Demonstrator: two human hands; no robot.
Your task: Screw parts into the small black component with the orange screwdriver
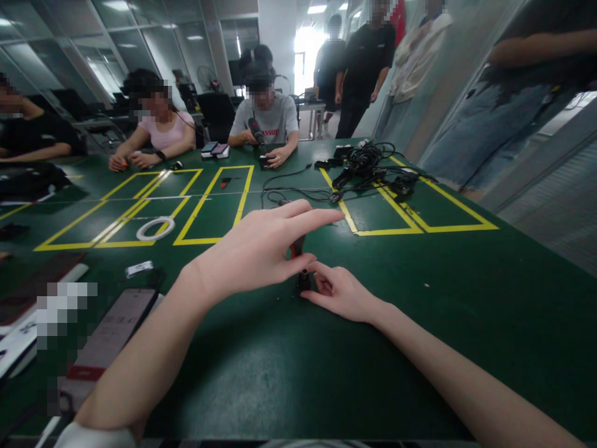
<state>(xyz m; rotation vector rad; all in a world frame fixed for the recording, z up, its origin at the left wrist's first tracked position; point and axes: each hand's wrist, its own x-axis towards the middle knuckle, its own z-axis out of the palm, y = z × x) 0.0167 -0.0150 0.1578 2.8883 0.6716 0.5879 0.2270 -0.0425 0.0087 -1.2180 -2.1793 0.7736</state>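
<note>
My left hand point(261, 249) is in the middle of the view, above the table, with its index finger stretched to the right and its thumb lower down. A black-and-red tool point(297, 246) shows in the gap between them; most of it is hidden behind the hand. Just below the left thumb, a small black cylindrical part point(304, 283) stands upright on the table. My right hand point(342, 289) pinches this part from the right between thumb and index finger, its other fingers curled in.
The green table point(420, 336) carries yellow tape outlines. A white ring point(155, 229) lies at left, a phone point(114, 330) nearer me. Tangled black cables point(366, 162) lie at the back right. Across the table, a person point(263, 118) holds a power screwdriver point(255, 130); other people sit or stand around.
</note>
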